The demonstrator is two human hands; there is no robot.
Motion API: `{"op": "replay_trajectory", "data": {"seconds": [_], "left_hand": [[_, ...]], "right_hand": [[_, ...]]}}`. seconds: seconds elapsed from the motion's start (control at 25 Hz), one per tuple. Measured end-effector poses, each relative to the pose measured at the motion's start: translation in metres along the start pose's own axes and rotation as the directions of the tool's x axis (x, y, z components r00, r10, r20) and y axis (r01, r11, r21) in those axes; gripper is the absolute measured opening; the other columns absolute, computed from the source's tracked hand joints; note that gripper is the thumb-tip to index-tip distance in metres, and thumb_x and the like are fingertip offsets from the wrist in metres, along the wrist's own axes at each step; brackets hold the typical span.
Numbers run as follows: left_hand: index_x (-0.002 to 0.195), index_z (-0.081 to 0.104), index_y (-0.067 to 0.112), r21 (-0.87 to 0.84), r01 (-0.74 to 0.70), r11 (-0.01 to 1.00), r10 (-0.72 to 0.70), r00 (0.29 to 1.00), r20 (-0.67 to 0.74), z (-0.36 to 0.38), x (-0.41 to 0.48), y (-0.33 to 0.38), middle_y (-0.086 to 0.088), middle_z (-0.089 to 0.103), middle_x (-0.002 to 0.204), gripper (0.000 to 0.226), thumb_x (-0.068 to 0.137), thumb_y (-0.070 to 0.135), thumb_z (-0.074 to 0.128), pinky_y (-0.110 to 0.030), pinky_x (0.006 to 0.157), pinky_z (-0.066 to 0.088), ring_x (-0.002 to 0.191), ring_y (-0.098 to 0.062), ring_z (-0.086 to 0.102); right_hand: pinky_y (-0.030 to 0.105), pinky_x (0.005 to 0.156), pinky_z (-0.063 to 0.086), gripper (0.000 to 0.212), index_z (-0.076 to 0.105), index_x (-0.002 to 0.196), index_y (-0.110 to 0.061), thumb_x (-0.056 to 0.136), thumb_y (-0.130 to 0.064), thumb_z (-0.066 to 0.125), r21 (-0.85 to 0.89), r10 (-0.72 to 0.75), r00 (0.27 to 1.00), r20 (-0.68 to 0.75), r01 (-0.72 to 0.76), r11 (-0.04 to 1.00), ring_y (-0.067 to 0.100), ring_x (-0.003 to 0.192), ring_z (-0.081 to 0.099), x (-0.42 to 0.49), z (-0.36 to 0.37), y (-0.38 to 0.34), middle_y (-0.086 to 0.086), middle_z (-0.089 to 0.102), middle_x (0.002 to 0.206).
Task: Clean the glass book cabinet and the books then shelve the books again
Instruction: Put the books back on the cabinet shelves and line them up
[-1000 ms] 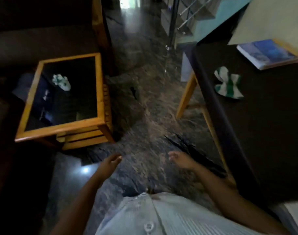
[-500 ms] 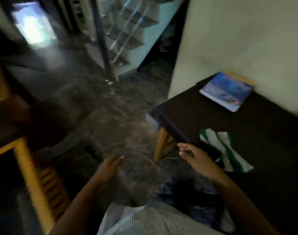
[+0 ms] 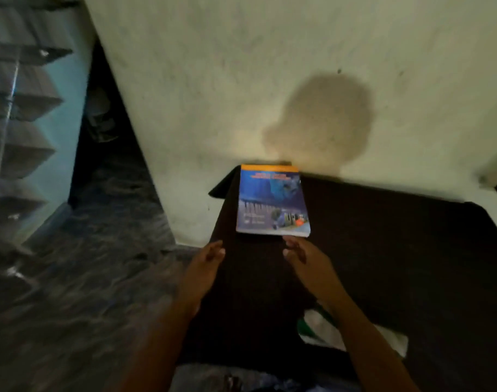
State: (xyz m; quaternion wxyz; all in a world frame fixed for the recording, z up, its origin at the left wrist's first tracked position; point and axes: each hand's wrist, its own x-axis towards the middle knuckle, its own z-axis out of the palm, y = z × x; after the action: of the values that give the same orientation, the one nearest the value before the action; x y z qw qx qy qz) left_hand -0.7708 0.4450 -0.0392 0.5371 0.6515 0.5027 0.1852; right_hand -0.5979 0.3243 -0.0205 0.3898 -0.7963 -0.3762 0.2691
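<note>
Two hands reach forward over a dark table (image 3: 397, 264), both loose and holding nothing. The left hand (image 3: 206, 260) has its fingers nearly straight and close together, at the table's left edge. The right hand (image 3: 302, 257) has its fingers slightly bent and spread. Its fingertips (image 3: 288, 244) are just short of the near edge of the book (image 3: 272, 202); whether they touch it I cannot tell.

The book lies flat on the table just beyond and between the hands, its far end against the wall (image 3: 213, 80). Its cover is blue, with an orange strip along the far edge. The print is too blurred to read.

A white and green cloth (image 3: 323, 332) lies on the table, partly under the right forearm. Left of the left hand are a dark mottled floor (image 3: 72, 278) and stairs (image 3: 21, 108). A round shadow (image 3: 326, 117) falls on the wall beyond the book.
</note>
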Motion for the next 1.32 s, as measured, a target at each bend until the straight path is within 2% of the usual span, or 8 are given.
{"op": "replay_trajectory", "data": {"seconds": [0.2,0.32,0.4,0.48,0.6,0.92,1.12,1.32], "left_hand": [[0.127,0.047,0.017,0.040,-0.062,0.997,0.056,0.991,0.121,-0.018,0.067,0.011,0.003,0.050,0.114,0.028,0.100,0.017,0.039,-0.003,0.079,0.036,0.109,-0.013,0.048],[0.131,0.045,0.003,0.008,0.006,1.000,-0.007,0.986,0.164,-0.023,0.111,0.010,-0.012,0.051,0.128,0.033,0.099,0.009,0.038,-0.017,0.093,0.037,0.119,-0.028,0.049],[0.128,0.048,0.004,-0.030,0.039,0.999,-0.032,0.980,0.195,-0.020,0.147,0.007,-0.016,0.053,0.129,0.031,0.098,0.010,0.041,-0.033,0.101,0.039,0.116,-0.029,0.051],[0.122,0.050,0.010,-0.104,0.092,0.990,-0.063,0.966,0.252,-0.016,0.172,0.011,-0.009,0.059,0.111,0.025,0.098,0.008,0.043,-0.033,0.084,0.045,0.096,-0.023,0.057],[0.121,0.050,0.013,-0.132,0.126,0.983,-0.070,0.928,0.367,-0.011,0.196,0.018,-0.007,0.056,0.102,0.025,0.097,0.008,0.044,-0.024,0.068,0.041,0.084,-0.018,0.055],[0.141,0.037,0.010,-0.158,0.364,0.918,-0.238,0.825,0.513,0.015,0.227,0.041,-0.011,0.048,0.134,0.046,0.096,0.017,0.048,-0.044,0.102,0.040,0.122,-0.030,0.048],[0.111,0.054,0.004,-0.261,0.586,0.767,-0.370,0.736,0.567,0.035,0.229,0.073,-0.014,0.062,0.102,0.027,0.093,0.024,0.056,-0.041,0.083,0.048,0.085,-0.025,0.060],[0.138,0.032,0.016,-0.225,0.250,0.942,-0.103,0.851,0.514,0.063,0.211,0.088,-0.016,0.052,0.127,0.054,0.090,0.008,0.057,-0.047,0.091,0.047,0.106,-0.029,0.055]], "right_hand": [[0.036,0.106,0.028,0.051,0.040,0.136,-0.015,0.092,-0.038,0.052,-0.312,0.008,0.981,-0.193,-0.069,0.948,0.026,0.132,0.034,0.122,0.071,-0.038,0.009,0.039,0.142],[0.046,0.114,0.012,0.072,0.017,0.147,-0.013,0.091,-0.045,0.049,-0.575,0.155,0.979,-0.136,-0.205,0.792,0.035,0.143,0.009,0.153,0.112,-0.033,0.019,0.009,0.155],[0.054,0.110,0.022,0.071,0.027,0.145,-0.006,0.088,-0.039,0.053,-0.657,0.129,0.976,-0.178,-0.215,0.723,0.045,0.138,0.021,0.157,0.131,-0.024,0.030,0.015,0.150],[0.056,0.093,0.043,0.056,0.049,0.132,-0.001,0.084,-0.029,0.047,-0.653,0.200,0.966,-0.163,-0.258,0.712,0.048,0.121,0.047,0.158,0.137,-0.029,0.031,0.035,0.138],[0.048,0.104,0.036,0.051,0.020,0.145,-0.004,0.099,-0.022,0.033,-0.599,0.261,0.946,-0.195,-0.325,0.731,0.042,0.132,0.034,0.166,0.124,-0.050,0.027,0.026,0.148],[0.027,0.079,0.047,0.037,0.040,0.135,-0.017,0.099,-0.024,0.041,-0.207,0.333,0.869,-0.366,-0.424,0.882,0.017,0.097,0.059,0.141,0.036,-0.080,0.009,0.058,0.120],[0.036,0.077,0.056,0.036,0.042,0.133,-0.021,0.098,-0.021,0.045,0.004,0.355,0.793,-0.495,-0.406,0.914,0.017,0.089,0.064,0.127,0.040,-0.074,0.007,0.061,0.114],[0.035,0.080,0.054,0.034,0.044,0.132,-0.017,0.098,-0.024,0.044,0.024,0.377,0.731,-0.569,-0.443,0.896,0.023,0.094,0.064,0.110,0.028,-0.081,0.009,0.061,0.114]]}}
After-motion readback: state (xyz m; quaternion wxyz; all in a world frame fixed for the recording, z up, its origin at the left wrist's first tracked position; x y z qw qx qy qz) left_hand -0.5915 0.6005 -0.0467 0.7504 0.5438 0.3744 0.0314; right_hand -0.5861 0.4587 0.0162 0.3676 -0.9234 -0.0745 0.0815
